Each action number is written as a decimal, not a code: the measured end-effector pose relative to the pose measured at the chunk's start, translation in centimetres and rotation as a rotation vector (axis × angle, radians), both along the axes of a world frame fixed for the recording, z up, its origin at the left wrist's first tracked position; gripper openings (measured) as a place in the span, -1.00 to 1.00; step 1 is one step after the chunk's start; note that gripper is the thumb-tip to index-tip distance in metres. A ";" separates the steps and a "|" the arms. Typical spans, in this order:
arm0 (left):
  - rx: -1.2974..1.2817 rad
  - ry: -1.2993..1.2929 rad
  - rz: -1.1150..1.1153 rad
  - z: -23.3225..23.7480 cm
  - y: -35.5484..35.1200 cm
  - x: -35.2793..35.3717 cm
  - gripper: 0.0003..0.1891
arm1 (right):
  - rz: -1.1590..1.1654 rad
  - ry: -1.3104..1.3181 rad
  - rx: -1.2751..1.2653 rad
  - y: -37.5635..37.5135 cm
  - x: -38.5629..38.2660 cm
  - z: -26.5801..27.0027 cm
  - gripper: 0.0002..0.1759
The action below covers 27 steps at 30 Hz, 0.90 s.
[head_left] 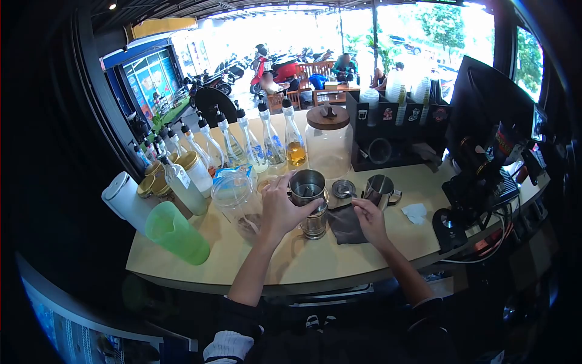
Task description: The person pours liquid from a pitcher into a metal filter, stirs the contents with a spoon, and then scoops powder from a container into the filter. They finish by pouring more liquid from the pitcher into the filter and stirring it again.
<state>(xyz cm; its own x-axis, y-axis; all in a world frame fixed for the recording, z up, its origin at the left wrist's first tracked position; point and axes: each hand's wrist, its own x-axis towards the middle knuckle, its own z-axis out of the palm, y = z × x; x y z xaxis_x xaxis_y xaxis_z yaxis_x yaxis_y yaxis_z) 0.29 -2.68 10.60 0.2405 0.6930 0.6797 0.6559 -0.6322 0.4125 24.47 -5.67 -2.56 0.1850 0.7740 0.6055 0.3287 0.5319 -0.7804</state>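
Note:
My left hand [283, 206] is wrapped round a metal cup [307, 193], thumb along its near side, and the open top faces me. Just below the cup stands a glass and metal vessel [314, 225], partly covered by the cup and hand. My right hand [369, 219] is closed in a pinch beside a round metal lid [343, 187]; I cannot tell what is between its fingertips. A dark folded cloth [347, 228] lies under that hand. Behind it stands a metal pitcher [379, 187] with its handle to the right.
A clear plastic jug [233, 197] and green pitcher [176, 233] stand left, near several pump bottles [267, 136]. Behind are a wooden-lidded glass jar [329, 145] and a black cup holder [394, 136]. A crumpled tissue [414, 213] and black machine [479, 182] are right.

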 end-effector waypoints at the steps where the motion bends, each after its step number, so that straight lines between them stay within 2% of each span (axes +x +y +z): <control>1: -0.024 -0.012 0.000 -0.1 0.0 0.0 -0.22 | -0.019 -0.086 0.041 0.0 0.1 -0.3 -0.76; 6: -0.041 -0.029 0.029 -0.3 -0.3 0.2 -0.19 | -0.015 -0.324 0.007 -1.8 -0.2 0.2 -0.68; 8: -0.058 -0.028 0.039 -0.2 -0.6 0.4 -0.18 | 0.037 -0.369 -0.125 -2.7 -0.6 0.9 -0.66; 13: -0.091 -0.056 0.030 -0.9 -1.1 0.7 -0.11 | 0.024 -0.497 -0.052 -2.5 -0.7 -0.3 -0.65; 17: -0.061 -0.083 0.024 -1.5 -1.3 0.8 -0.11 | 0.018 -0.483 -0.096 -2.8 -0.7 -0.2 -0.65; 22: -0.167 -0.072 0.049 -1.8 -1.8 0.8 -0.09 | -0.012 -0.525 -0.053 -2.7 -0.7 -0.6 -0.67; 27: -0.125 -0.106 0.031 -2.4 -1.8 0.8 -0.08 | -0.059 -0.571 -0.024 -2.5 -0.8 -1.3 -0.70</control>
